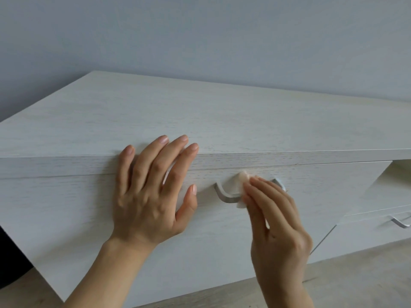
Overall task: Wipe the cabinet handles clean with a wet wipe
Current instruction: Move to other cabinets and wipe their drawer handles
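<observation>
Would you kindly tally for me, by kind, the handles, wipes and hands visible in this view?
handles: 2, the handle being wiped and the lower-right handle
wet wipe: 1
hands: 2, the left hand and the right hand
total: 5

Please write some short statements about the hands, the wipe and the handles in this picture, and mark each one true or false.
1. The left hand lies flat, fingers straight, on the pale wood-grain cabinet. True.
2. The right hand holds a white wet wipe against the curved silver metal handle. True.
3. The wipe lies on the cabinet top. False: it is at the handle, under the right hand's fingers.
4. Only one handle is visible. False: a second silver handle shows at the lower right.
</observation>
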